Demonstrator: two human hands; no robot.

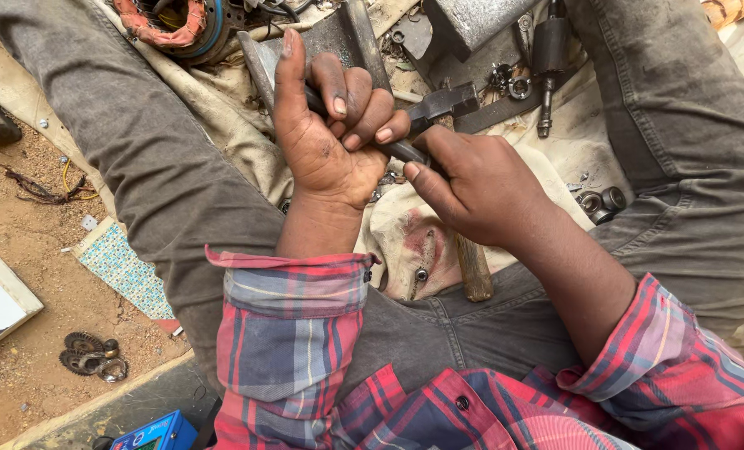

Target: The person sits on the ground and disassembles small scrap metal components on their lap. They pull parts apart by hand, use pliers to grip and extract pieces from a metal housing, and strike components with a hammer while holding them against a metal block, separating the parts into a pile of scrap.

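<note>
Left hand: left hand [326, 137] was curled shut around a dark, thin metal rod [405, 152], index finger pointing straight up to the far side; grip tight, fingers folded over the rod.
Right hand: right hand [472, 187] was closed on the brown wooden handle [473, 267] of a small steel-headed hammer [443, 104], thumb pressing toward the rod; grip fully shut.
Location: both hands met at centre, above the person's lap, over a stained beige cloth [405, 233] spread between the grey trouser legs [147, 158].
Handling: hammer probably head-heavy and stiff, best held low on the wood; rod rigid, likely greasy and slippery, needs a firm wrap near its middle.
Far side: copper-wound motor stator with red tape [176, 25] at far left, dark drill chuck with shaft [548, 58] at far right, grey metal block [472, 21] beside it.
Near left: toothed dark gears [88, 354] on sandy ground, blue meter [151, 433] cut off at bottom edge.
Right: small steel bearings [603, 202] on the cloth.
Hidden: rod ends covered by fingers, hammer neck behind the hands, so contact point of head and rod cannot be told; small washers at far centre too cluttered to sort.
</note>
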